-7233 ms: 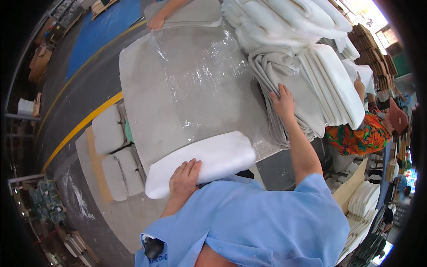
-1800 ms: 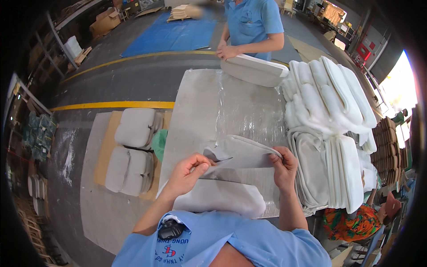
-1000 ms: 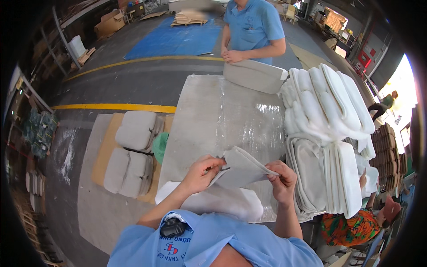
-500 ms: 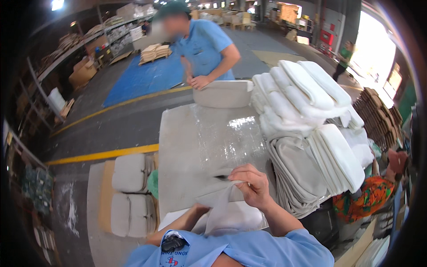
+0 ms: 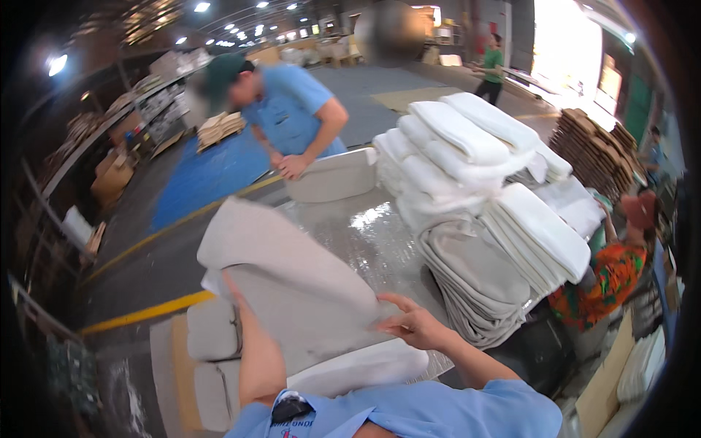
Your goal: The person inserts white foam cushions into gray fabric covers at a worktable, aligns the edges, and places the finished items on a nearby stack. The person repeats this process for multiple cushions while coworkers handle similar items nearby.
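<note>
Head view: a grey fabric cover (image 5: 292, 285) hangs lifted over the tabletop (image 5: 365, 233), its long axis running up-left from the right hand (image 5: 412, 325), which pinches its near corner. Left hand is hidden behind it; grip unclear. White cushion (image 5: 358, 369) lies just below.

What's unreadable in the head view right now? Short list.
- Left hand: buried inside the grey fabric cover; fingers and grip hidden.
- Right hand: pinches the cover's edge; fingertips motion-blurred.
- White foam cushion: near end hidden by the forearm and blue shirt.
- Co-worker's cushion: its far side hidden behind their hands.
- Stack of grey covers: count too fine to tell.
</note>
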### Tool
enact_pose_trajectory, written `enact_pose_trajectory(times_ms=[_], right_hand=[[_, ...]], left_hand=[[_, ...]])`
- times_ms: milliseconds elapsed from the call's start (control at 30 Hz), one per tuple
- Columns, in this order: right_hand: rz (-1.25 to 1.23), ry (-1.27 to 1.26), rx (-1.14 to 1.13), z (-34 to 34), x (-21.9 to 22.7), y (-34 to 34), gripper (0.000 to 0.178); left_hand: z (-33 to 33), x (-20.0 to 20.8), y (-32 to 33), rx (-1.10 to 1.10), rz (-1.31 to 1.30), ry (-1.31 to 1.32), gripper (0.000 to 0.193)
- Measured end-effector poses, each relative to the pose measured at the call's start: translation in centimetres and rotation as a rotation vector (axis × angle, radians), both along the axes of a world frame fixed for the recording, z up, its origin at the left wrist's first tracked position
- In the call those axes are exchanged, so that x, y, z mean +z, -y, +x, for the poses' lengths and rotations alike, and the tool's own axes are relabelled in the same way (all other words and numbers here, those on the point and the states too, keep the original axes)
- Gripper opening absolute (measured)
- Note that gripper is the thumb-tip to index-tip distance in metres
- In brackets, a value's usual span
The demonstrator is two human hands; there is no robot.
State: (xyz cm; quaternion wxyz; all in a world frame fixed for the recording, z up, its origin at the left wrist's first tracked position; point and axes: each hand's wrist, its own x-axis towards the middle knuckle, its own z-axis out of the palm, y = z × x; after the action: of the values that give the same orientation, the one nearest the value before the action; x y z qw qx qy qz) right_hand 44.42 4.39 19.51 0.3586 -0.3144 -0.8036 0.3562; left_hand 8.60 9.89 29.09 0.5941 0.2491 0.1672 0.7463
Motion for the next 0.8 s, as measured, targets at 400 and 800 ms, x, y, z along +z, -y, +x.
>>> enact_pose_trajectory(times_ms=[400,800], right_hand=[[-0.265,-0.611,0.042,-4.3,2.4,-7.8,0.043],[-0.632,-1.041,0.019,-7.4,-0.8,-8.7,0.017]], left_hand=[[3.2,-9.8,1.8,-0.555,0.125,0.238,0.045],[4.7,-10.2,7.7,-0.201,-0.065,0.244,0.045]])
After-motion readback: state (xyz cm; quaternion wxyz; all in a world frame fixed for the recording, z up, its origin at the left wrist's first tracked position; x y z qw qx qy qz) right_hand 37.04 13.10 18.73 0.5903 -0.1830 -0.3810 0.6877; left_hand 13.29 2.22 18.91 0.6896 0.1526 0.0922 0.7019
